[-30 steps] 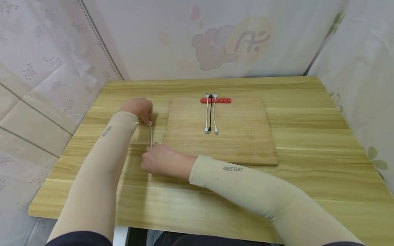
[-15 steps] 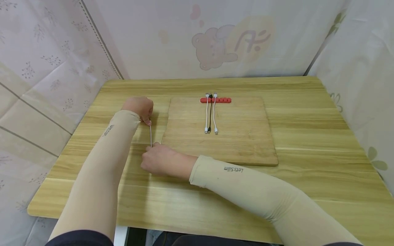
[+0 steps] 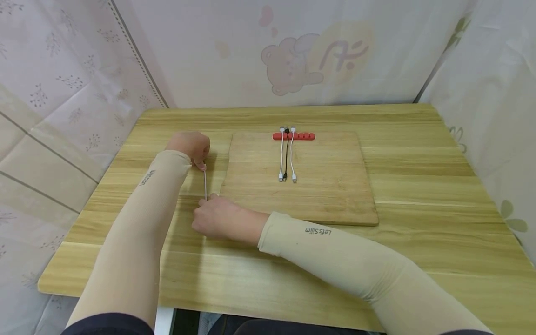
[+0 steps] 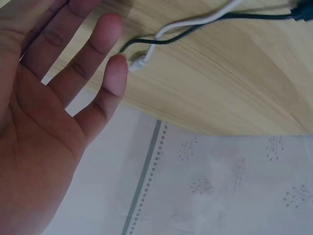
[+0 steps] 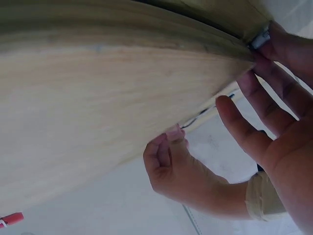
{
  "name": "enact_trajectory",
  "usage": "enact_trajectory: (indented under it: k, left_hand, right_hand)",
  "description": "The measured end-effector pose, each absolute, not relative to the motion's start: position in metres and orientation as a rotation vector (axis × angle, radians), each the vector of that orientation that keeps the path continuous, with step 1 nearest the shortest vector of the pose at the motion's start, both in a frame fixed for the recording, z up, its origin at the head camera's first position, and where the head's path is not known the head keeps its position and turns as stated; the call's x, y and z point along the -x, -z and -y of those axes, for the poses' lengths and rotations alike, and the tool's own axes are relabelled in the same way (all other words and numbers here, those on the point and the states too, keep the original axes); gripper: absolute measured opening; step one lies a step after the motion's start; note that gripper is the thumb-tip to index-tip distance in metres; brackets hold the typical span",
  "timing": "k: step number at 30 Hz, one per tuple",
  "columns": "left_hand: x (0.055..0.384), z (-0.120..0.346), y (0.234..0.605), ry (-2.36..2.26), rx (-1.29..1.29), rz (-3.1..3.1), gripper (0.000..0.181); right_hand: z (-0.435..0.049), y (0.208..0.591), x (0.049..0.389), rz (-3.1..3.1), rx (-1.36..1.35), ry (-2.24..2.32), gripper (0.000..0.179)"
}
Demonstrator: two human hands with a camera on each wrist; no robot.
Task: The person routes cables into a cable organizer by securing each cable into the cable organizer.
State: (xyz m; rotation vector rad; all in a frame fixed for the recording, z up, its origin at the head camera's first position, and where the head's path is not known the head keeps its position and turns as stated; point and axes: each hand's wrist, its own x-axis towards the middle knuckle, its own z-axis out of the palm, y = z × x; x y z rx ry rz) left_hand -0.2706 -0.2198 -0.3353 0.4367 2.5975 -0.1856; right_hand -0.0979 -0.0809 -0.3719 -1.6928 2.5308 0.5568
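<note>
Left of the wooden board (image 3: 335, 195), a short white cable (image 3: 205, 185) runs taut between both hands in the head view. My left hand (image 3: 191, 148) pinches its far end; my right hand (image 3: 222, 217) grips its near end. A metal-tipped plug (image 5: 261, 39) shows at the right thumb and fingers in the right wrist view. On the board's far edge sits a red cable holder (image 3: 304, 137), carrying a left white cable (image 3: 281, 158), a black cable (image 3: 286, 160) and another white cable (image 3: 291, 163). Their lower plugs point towards me.
Near the left hand, a loose black cable (image 4: 254, 16) crosses a loose white cable (image 4: 181, 23) on the table; the left arm hides them in the head view. Patterned cloth (image 3: 209, 56) hangs behind and beside the wooden table (image 3: 418, 186).
Hardly anything differs. The left hand has shifted very slightly to the right and away; the right hand and the cables on the board stay put.
</note>
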Motion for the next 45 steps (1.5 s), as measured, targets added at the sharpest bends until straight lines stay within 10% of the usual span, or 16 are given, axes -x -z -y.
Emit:
enact_trajectory:
  k: [22,45]
  left_hand:
    - [0.29,0.223,0.288,-0.101,-0.556,-2.505,0.036]
    - [0.294,0.104,0.25,0.157,-0.963,-2.898,0.022]
  right_hand:
    - [0.048,0.347,0.108,-2.66,1.759,-0.505,0.023]
    - [-0.057,0.324,0.123,-2.902,1.559,-0.472,0.021]
